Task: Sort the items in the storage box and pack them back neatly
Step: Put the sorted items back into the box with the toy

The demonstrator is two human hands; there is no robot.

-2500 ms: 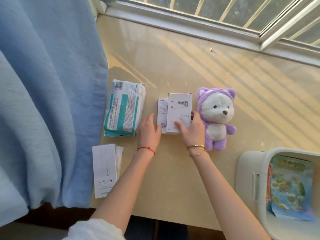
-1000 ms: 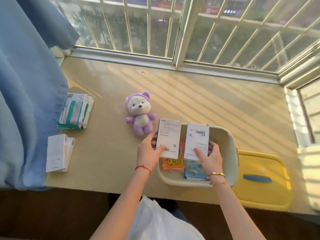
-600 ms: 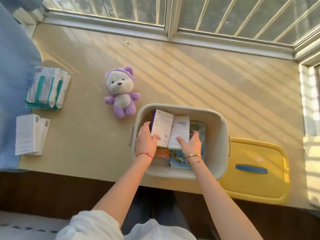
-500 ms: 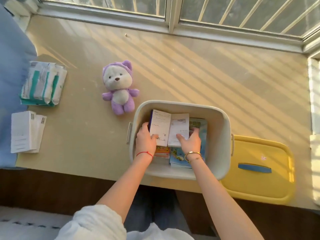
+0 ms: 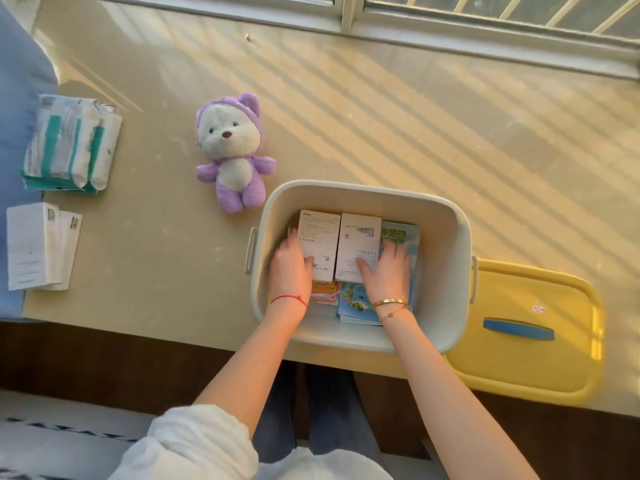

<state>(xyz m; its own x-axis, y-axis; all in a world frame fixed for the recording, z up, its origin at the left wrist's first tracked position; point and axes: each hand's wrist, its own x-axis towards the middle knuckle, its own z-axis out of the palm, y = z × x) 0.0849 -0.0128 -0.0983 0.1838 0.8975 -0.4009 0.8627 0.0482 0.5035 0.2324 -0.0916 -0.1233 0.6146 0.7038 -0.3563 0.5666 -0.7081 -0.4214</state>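
A wide beige window ledge [image 5: 398, 109] fills most of the view, and everything else sits around it. Along its far edge runs a pale window frame [image 5: 346, 19] with slanted bars [image 5: 512, 5] behind the glass. Sunlight through those bars lays diagonal stripes of light and shadow across the ledge, strongest toward its right side. A blue curtain [image 5: 17, 81] hangs over the ledge's left end. Below the ledge's near edge a dark brown panel [image 5: 104, 358] drops down, and at its foot, lower left, lies a pale floor covering with dark marks [image 5: 52, 427].
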